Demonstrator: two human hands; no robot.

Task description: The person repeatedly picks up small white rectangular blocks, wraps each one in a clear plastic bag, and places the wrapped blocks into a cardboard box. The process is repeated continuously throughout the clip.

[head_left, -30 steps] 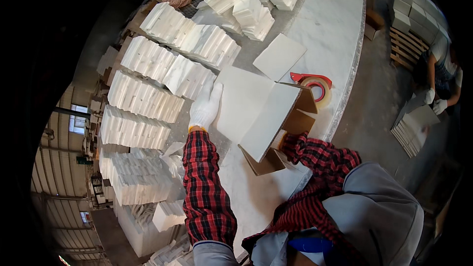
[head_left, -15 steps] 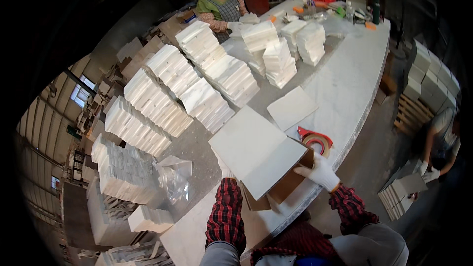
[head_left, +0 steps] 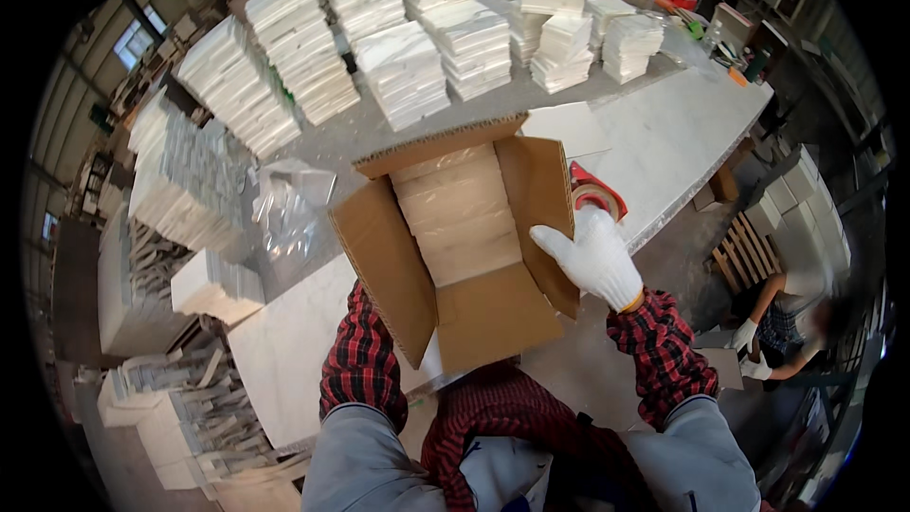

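Observation:
In front of me a brown cardboard box (head_left: 498,322) has its flaps spread, and pale, shiny stone-like pieces (head_left: 455,213) lie in a row inside. My right hand (head_left: 599,259), in a white knitted glove, is open at the box's right flap, its thumb apart and close to the flap edge. Just beyond the fingers lies a red tape dispenser (head_left: 597,192) with a roll of tape. My left hand is hidden behind the left flap; only its red-and-black checked sleeve (head_left: 362,360) shows.
Tall stacks of white tiles (head_left: 308,47) line the table's far side. A crumpled clear plastic bag (head_left: 289,204) lies left of the box, a flat white tile (head_left: 569,128) beyond it. At right, a gloved co-worker (head_left: 773,327) bends near a wooden pallet (head_left: 744,251) bearing white blocks.
The box has turned so its opening faces me, with flaps apart and the pieces inside showing. My left hand has gone behind a flap. My view has shifted.

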